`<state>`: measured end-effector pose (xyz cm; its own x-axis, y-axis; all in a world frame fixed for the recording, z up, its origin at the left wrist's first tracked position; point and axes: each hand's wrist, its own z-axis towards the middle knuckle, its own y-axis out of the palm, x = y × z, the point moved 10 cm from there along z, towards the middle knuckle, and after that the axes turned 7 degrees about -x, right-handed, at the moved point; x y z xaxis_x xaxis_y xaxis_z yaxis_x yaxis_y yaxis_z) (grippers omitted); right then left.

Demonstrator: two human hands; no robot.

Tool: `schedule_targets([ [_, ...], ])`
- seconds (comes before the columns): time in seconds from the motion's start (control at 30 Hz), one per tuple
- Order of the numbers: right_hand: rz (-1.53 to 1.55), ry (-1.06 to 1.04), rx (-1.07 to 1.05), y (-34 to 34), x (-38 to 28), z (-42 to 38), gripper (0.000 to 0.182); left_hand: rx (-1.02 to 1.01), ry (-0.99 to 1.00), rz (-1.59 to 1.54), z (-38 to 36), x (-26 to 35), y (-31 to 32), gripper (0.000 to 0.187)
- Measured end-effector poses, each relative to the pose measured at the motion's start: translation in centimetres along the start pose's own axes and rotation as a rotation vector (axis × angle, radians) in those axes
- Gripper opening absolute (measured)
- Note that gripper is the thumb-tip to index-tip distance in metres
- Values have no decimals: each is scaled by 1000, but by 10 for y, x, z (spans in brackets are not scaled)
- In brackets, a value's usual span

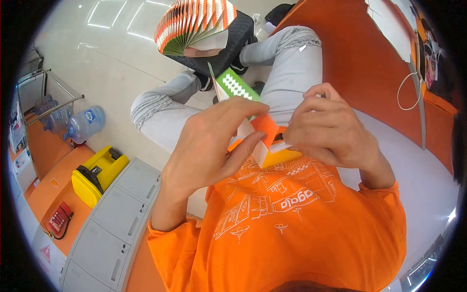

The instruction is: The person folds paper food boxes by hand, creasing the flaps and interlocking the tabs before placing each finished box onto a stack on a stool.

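Note:
A small carton, green with a white pattern and orange and yellow on its other faces (238,86), is held in front of the orange shirt. My left hand (211,141) has its thumb and fingers closed on the carton's left side. On the right, my right hand (331,129) is bent with its fingertips at the carton's open end, pinching a white edge or flap. Part of the carton is hidden behind the fingers. Beyond the knees, a fanned stack of flat orange, white and green cartons (197,27) lies on a black seat (238,41).
At the right is an orange-red table (360,63) with white sheets (389,24) and a white cable (400,92). Grey lockers (104,228), a yellow bin (99,175) and water bottles (86,124) stand at the left.

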<state>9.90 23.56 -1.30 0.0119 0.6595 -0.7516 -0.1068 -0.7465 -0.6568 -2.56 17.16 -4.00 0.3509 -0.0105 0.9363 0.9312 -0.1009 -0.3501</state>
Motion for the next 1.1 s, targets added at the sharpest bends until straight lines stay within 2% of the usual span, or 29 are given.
schedule_targets([
  [0.07, -115, -21, 8, 0, -5, 0, 15, -24, -43, 8, 2, -3, 2, 25],
  [0.13, -227, -38, 18, 1, -10, 0, 15, -145, -56, 16, 3, -7, 13, 22],
  [0.2, -454, -27, 71, 1, -14, -1, 14, -123, -23, 85, 4, -2, 16, 21],
  [0.33, -464, -4, 41, 13, -13, -5, 15, -93, 26, 207, 8, 9, 22, 21],
  [0.43, -435, -5, 119, 14, -10, -8, 16, -97, -2, 199, 9, 10, 23, 24],
  [0.5, -443, -133, 264, 5, -21, -16, 19, -110, 5, 270, 9, 12, 18, 25],
  [0.67, -403, -235, 358, 9, -26, -28, 22, -113, 95, 557, 18, 34, 6, 28],
  [0.73, -395, -284, 389, 6, -29, -33, 22, 103, 187, 671, 24, 49, -15, 25],
  [0.77, -400, -307, 375, 6, -32, -34, 21, 102, 185, 670, 25, 52, -21, 25],
  [0.83, -414, -338, 362, 6, -33, -34, 19, -140, 194, 658, 31, 51, -13, 19],
  [0.87, -420, -344, 377, 6, -35, -36, 18, -142, 191, 653, 31, 53, -16, 19],
  [0.93, -424, -357, 396, 6, -34, -38, 17, -515, 44, 564, 27, 30, 9, 11],
  [0.97, -400, -344, 390, 7, -33, -38, 17, -520, 36, 556, 27, 28, 10, 11],
  [1.03, -380, -340, 384, 7, -34, -36, 17, -691, -150, 368, 22, 7, 22, 11],
  [1.1, -382, -309, 313, 15, -34, -33, 18, -723, -124, 301, 18, 3, 35, 11],
])
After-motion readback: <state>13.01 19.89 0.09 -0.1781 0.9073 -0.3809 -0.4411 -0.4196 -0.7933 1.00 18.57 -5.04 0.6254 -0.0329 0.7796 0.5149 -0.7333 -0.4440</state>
